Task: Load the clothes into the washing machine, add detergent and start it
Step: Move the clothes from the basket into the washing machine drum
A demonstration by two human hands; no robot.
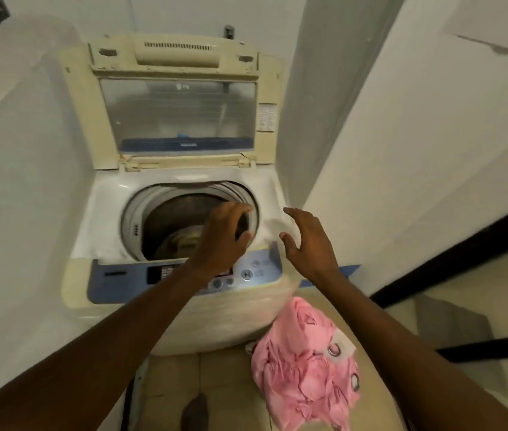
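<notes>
A cream top-loading washing machine [100,231] stands ahead with its lid [178,113] raised. Some yellowish cloth [184,236] lies at the bottom of the dark drum. My left hand [224,237] hovers over the drum's right rim, fingers curled loosely and holding nothing. Beside it, my right hand [307,241] is spread open above the machine's right front corner, also empty. A heap of pink clothes [305,368] lies on the floor to the right of the machine, below my right forearm. The blue control panel [115,281] runs along the machine's front edge.
White walls close in on both sides of the machine. The floor is beige tile [215,384]. A dark-edged step or ledge [451,253] runs along the right. A dark shape, perhaps a foot [195,412], shows at the bottom.
</notes>
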